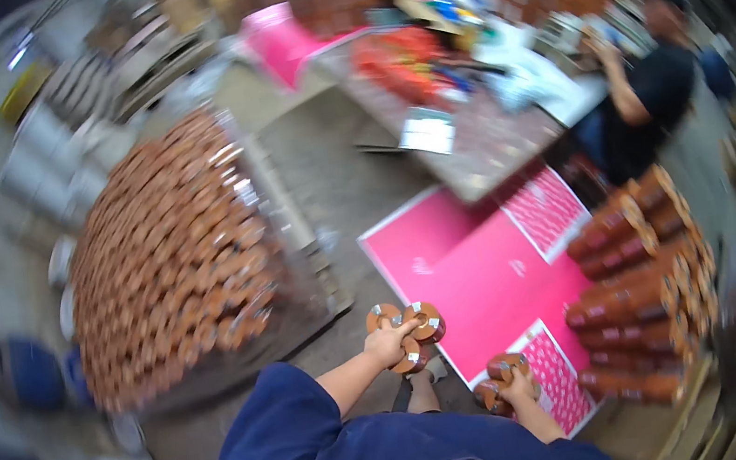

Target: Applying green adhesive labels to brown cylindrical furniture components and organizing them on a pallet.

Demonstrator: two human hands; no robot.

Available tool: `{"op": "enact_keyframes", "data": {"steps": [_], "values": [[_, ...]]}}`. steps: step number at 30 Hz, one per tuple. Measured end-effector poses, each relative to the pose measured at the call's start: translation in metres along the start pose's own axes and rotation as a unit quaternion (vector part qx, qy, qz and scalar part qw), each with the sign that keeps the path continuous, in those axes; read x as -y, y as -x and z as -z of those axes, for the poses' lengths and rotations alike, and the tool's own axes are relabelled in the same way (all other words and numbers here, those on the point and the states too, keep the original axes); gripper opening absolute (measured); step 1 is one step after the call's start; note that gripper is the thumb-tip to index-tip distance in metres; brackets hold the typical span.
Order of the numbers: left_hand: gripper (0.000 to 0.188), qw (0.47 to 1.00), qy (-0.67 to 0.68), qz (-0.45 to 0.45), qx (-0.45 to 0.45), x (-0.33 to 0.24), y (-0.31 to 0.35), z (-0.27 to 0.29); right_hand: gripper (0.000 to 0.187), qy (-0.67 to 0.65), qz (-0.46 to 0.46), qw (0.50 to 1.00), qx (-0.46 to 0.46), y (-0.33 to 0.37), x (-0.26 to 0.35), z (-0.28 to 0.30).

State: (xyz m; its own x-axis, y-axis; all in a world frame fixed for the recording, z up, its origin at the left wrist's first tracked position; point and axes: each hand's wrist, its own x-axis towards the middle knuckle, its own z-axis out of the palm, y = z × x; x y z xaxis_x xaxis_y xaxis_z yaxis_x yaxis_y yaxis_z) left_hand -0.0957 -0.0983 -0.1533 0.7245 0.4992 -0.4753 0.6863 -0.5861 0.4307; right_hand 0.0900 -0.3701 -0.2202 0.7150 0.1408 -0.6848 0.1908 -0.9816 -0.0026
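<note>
My left hand (pixel 386 346) is closed round a bunch of brown rolls (pixel 426 323), which look like packing tape, with round openings and small white labels. The bunch hangs over the floor beside a bright pink sheet (pixel 507 281). To the right, my right hand (pixel 520 388) grips more brown rolls (pixel 504 367) above the sheet's near part, where a pink patterned panel (pixel 557 382) shows. Both arms are bent in front of me. Motion blur and the fingers hide exactly how each roll is held.
A large wrapped stack of brown rolls (pixel 170 258) stands on a pallet at left. Columns of similar rolls (pixel 633 306) rise at right. Ahead, a cluttered table (pixel 481 162) has its corner toward me; a person in black (pixel 654 91) is at its right side.
</note>
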Motion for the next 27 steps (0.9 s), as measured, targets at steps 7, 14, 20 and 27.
{"op": "enact_keyframes", "data": {"steps": [7, 14, 20, 27], "values": [[0.064, 0.912, 0.159, 0.324, -0.195, 0.147, 0.247, -0.063, 0.091, 0.099, 0.116, 0.988, -0.019, 0.058, 0.023, -0.003], [0.062, 0.614, 0.293, 0.666, -0.307, 0.188, 0.513, -0.186, 0.07, 0.17, 0.319, 0.929, -0.083, 0.191, 0.127, -0.014], [0.067, 0.205, 0.444, 0.674, -0.553, 0.167, 0.644, -0.348, 0.064, -0.037, 0.57, 0.82, 0.044, 0.254, 0.251, -0.07], [0.04, -0.364, 0.538, 0.359, -0.671, 0.128, 0.657, -0.41, 0.047, -0.095, 0.584, 0.704, 0.393, 0.418, 0.383, -0.158]]}}
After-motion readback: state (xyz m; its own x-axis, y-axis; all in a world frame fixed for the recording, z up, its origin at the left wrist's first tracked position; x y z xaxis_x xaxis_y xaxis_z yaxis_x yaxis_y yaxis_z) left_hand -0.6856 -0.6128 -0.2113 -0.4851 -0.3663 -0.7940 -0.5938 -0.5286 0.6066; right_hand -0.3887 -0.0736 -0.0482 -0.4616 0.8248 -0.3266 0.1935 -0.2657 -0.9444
